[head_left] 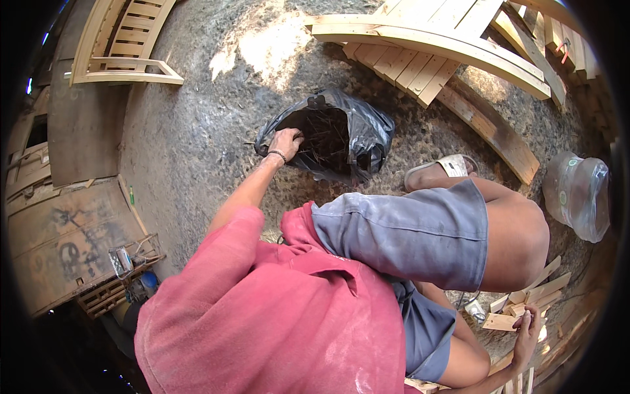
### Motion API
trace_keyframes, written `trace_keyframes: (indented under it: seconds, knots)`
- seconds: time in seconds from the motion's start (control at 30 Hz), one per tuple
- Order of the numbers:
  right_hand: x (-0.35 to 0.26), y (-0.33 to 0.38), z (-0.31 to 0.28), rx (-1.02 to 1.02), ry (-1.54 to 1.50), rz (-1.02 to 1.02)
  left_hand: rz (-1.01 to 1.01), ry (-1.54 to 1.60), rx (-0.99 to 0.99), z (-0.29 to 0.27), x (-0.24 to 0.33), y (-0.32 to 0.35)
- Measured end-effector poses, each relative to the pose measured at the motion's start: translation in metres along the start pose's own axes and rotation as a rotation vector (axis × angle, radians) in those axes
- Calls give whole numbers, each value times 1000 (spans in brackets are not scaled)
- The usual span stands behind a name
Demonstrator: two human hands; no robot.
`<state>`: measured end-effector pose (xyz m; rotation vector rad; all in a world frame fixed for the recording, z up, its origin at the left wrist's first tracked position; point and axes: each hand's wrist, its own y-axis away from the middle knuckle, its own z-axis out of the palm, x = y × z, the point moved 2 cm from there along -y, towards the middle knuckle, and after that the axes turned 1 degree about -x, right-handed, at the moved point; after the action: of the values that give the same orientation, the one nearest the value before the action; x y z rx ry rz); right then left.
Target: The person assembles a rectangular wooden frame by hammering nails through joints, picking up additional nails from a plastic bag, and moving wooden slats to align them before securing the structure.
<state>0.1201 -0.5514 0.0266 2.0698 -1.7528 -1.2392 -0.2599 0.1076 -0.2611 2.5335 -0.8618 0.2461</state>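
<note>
Fingers of our left hand [285, 144] grasp the left rim of a crumpled black plastic bag [371, 134], which stretches rightward from them along grey earthen floor [190, 141]; our right hand [527, 336], well apart, hangs loosely released beside pale wooden offcuts [501, 322].

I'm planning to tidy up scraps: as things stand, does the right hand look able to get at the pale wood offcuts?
Probably yes: the right hand appears empty and is close beside the pale wood offcuts, with nothing visible between them, though depth is hard to judge.
</note>
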Motion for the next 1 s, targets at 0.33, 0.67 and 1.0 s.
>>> trace_keyframes:
  seconds: [0.33,0.67,1.0]
  knots:
    - [4,2,-1,20,-4,13,-9,134,24,-42,15,-16]
    - [1,1,-1,15,29,20,-92,210,-105,-64,29,-33]
    - [0,3,0,19,2,13,-60,237,0,-29,41,-31]
